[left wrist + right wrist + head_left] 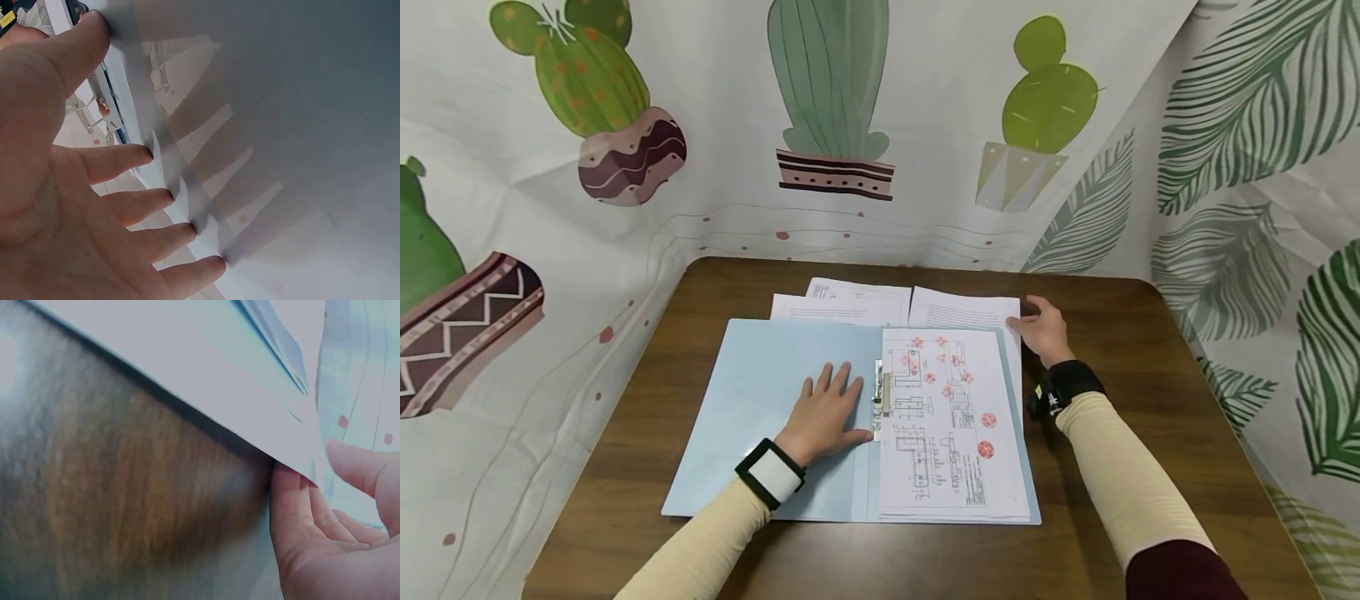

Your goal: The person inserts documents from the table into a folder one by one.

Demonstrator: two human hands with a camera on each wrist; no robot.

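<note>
A light blue folder [722,450] lies spread out on the wooden table, with a metal clip [877,404] at its middle. Drawing sheets with red stamps [951,467] fill its right side. My left hand [826,414] rests on the bare left cover with fingers spread, thumb beside the clip. Beyond the folder's top edge, white printed sheets [966,304] stick out from beneath it. My right hand [1043,333] is at the right edge of these. In the right wrist view, its fingers [289,509] tuck under the paper's corner while the thumb stands apart from it.
The brown table [1112,483] extends around the folder on all sides. A cloth printed with cacti [831,83] and leaves hangs close behind the table's far edge.
</note>
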